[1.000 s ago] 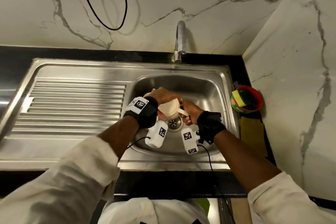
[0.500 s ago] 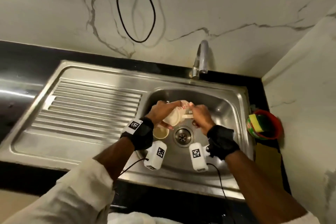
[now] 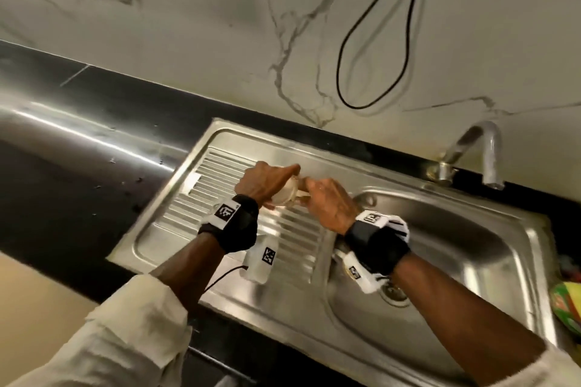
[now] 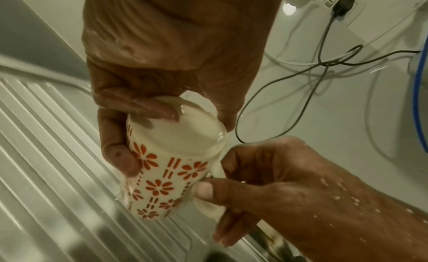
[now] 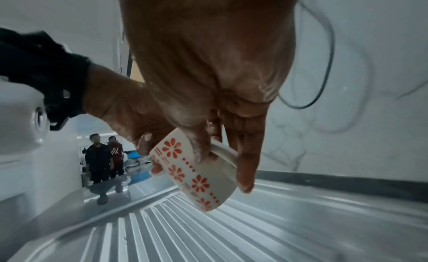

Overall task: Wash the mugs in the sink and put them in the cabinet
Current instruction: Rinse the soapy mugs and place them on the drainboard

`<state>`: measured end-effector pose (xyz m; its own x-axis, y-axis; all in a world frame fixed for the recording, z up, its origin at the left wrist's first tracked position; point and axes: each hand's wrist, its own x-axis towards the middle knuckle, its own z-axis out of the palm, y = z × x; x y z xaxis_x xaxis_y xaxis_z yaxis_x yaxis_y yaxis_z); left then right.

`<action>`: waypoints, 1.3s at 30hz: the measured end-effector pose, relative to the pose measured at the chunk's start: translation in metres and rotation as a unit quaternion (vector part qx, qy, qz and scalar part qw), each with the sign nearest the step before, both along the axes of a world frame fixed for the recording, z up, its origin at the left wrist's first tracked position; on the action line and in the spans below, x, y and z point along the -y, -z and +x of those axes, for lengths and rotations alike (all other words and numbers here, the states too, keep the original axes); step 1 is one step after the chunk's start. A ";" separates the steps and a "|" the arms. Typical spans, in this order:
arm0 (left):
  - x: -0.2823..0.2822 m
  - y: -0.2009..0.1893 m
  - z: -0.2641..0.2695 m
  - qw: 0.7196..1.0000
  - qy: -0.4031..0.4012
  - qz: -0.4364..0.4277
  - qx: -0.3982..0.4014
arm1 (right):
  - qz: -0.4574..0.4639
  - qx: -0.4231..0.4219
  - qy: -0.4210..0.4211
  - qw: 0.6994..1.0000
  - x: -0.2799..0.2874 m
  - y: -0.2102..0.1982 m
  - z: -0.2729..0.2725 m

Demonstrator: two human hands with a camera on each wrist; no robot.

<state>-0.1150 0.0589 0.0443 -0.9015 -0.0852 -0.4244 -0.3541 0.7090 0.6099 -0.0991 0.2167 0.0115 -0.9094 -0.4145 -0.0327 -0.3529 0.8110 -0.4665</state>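
Mug [image 4: 171,167], wet ceramic, probably slippery and fragile: left hand [image 3: 267,181] grips its base, right hand [image 3: 330,204] pinches the handle, the safest hold, above the drainboard [image 3: 195,198].

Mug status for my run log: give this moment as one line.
floral mug | inverted, above drainboard | left hand grips base | right hand holds handle | not set down

From overhead, my hands hide most of the cream, orange-flowered ceramic mug [image 3: 287,196]. Its mouth faces away from my left wrist, unseen. The round steel drain [image 3: 394,291] sits half-hidden beneath my right wrist.
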 end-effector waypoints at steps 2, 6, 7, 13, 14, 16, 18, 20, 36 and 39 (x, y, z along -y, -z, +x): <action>0.034 -0.001 -0.011 1.000 -0.003 -0.014 -0.020 | -0.026 0.003 -0.007 1.000 0.043 0.004 -0.018; 0.089 0.006 -0.030 0.993 -0.102 0.027 -0.053 | -0.093 0.070 0.013 0.993 0.102 0.013 -0.045; 0.099 0.009 -0.034 0.991 -0.113 0.032 -0.064 | -0.112 0.086 0.022 0.990 0.113 0.014 -0.050; 0.131 0.010 -0.054 0.979 -0.152 0.094 -0.098 | -0.173 0.157 0.093 0.968 0.160 0.028 -0.073; 0.135 0.014 -0.057 0.978 -0.151 0.101 -0.100 | -0.178 0.171 0.103 0.963 0.164 0.033 -0.078; 0.139 0.022 -0.063 0.976 -0.155 0.107 -0.105 | -0.179 0.184 0.118 0.959 0.170 0.042 -0.084; 0.142 0.028 -0.067 0.976 -0.155 0.106 -0.115 | -0.174 0.184 0.127 0.959 0.174 0.053 -0.089; 0.143 0.035 -0.072 0.977 -0.152 0.099 -0.114 | -0.172 0.182 0.135 0.959 0.176 0.060 -0.091; 0.150 0.077 -0.071 0.983 -0.123 0.036 -0.135 | -0.109 0.186 0.131 0.968 0.175 0.081 -0.091; 0.140 0.079 -0.062 0.950 -0.260 -0.030 -0.168 | -0.080 0.184 0.120 0.972 0.162 0.075 -0.087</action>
